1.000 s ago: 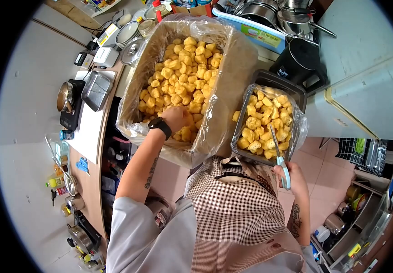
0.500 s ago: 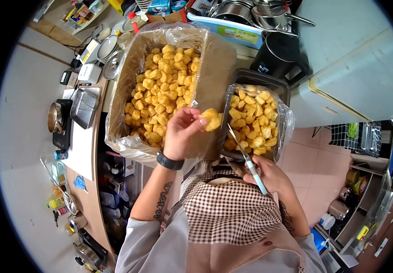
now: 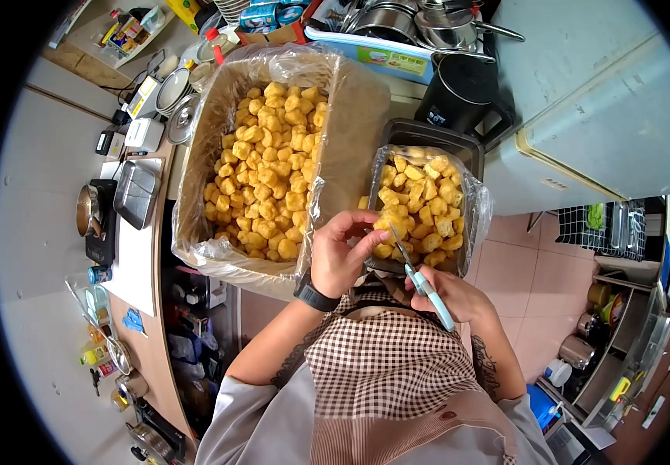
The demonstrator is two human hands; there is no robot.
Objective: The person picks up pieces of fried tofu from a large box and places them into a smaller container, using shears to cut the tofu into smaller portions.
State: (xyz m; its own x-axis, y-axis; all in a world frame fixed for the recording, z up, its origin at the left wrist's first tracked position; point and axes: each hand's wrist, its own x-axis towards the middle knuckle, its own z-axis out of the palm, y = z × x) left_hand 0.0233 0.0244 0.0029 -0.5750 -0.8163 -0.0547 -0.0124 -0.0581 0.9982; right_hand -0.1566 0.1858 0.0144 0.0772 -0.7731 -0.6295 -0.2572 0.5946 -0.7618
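My left hand point(image 3: 341, 252) pinches a golden fried tofu puff point(image 3: 390, 226) between thumb and fingers, above the near left part of the lined tray. My right hand point(image 3: 453, 296) is wrapped round the light blue handles of a pair of scissors point(image 3: 433, 297). Their blades point up and away, and the tips meet the puff by my left fingertips; how far they reach into it is hidden. Beneath lies a dark tray point(image 3: 477, 159) lined with clear plastic, holding many puffs. To its left stands a large plastic-lined cardboard box point(image 3: 354, 116), full of similar puffs.
Behind the tray stand a black kettle point(image 3: 459, 97) and a blue-rimmed bin point(image 3: 397, 58) of pots. A pale fridge point(image 3: 583, 101) rises on the right. Along the left, a counter point(image 3: 145, 341) carries a metal tray point(image 3: 137, 192), a pan and dishes.
My left hand has carried the puff rightward and down, from beside the box to the scissors over the tray. The scissors' tips now meet it. The whole view has shifted slightly.
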